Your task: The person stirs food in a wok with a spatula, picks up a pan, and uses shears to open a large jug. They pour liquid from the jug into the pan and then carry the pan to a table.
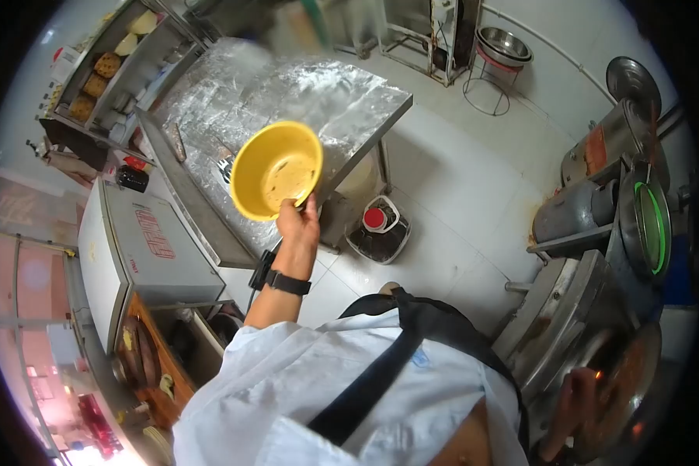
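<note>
My left hand [297, 225] grips the rim of a yellow plastic bowl [276, 172], thumb on the near edge. The bowl is tilted towards me, and brownish residue with dark specks shows on its inside bottom. It is held above the near corner of a metal worktable [342, 81]. At the lower right, my right hand [576, 400] is closed beside a wok [633, 380] with brownish contents or a brownish surface. What its fingers hold, if anything, is too dark to make out.
A black jug with a red cap [375, 218] stands on the floor by the table leg. Metal bowls [505, 45] rest on a red stool. A white chest freezer [151, 245] is on the left. Large pots and a green-rimmed pan [651, 227] line the right side.
</note>
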The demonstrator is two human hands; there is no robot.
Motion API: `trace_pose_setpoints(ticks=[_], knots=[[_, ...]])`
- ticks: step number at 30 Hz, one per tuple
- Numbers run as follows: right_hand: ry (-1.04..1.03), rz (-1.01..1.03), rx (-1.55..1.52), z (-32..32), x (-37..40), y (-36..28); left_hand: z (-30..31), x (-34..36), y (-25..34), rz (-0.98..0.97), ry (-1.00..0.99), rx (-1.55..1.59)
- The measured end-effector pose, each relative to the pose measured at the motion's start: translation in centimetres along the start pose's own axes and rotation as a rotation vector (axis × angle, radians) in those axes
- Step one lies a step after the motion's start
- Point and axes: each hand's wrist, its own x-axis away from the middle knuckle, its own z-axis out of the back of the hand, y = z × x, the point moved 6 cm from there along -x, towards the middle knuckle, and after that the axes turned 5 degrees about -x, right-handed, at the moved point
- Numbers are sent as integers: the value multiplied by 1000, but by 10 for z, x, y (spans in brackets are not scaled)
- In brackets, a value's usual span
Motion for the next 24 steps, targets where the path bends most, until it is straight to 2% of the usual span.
trace_pose_setpoints(ticks=[2,3,5,6,7,8,9,10,11,12,13,15,16,18,19,20,21,22,23,24], knots=[[-66,95,76,5,-10,-33,27,3,-11,79,24,38],[-42,46,-19,-73,-11,-55,17,-55,56,-5,8,-15],[-127,71,121,-81,-15,-89,43,-71,56,57,9,-41],[-108,86,147,-79,-19,-98,40,-71,48,-118,-249,-374],[-73,90,162,-81,-20,-102,41,-74,41,-65,-305,-341],[-84,-23,139,-79,-17,-101,33,-67,36,9,-357,-305],[-74,-29,211,-76,-11,-98,32,-60,25,315,-259,17],[-17,-18,186,-73,-9,-105,48,-82,12,431,-239,25],[-9,-64,225,-70,-4,-104,30,-41,-1,600,-93,53],[53,-79,225,-66,4,-100,20,-17,-16,635,15,-23],[95,-153,189,-62,10,-94,14,-12,-30,688,-188,-151],[192,-181,275,-51,28,-83,-45,64,-52,759,-732,-252],[216,-204,283,-45,39,-79,-75,103,-59,788,-931,-207],[309,-218,409,-31,62,-75,-125,184,-51,661,-1283,-218],[315,-248,403,-28,74,-72,-145,219,-42,572,-1519,-131],[372,-280,392,-24,88,-71,-158,242,-31,584,-1666,29],[437,-319,382,-17,104,-69,-165,264,-11,346,-1792,185],[460,-357,394,-12,117,-67,-168,265,-2,607,-1836,342],[485,-396,395,-8,130,-65,-178,317,6,723,-1824,1079],[534,-413,383,-3,141,-63,-183,350,18,643,-2181,880]])
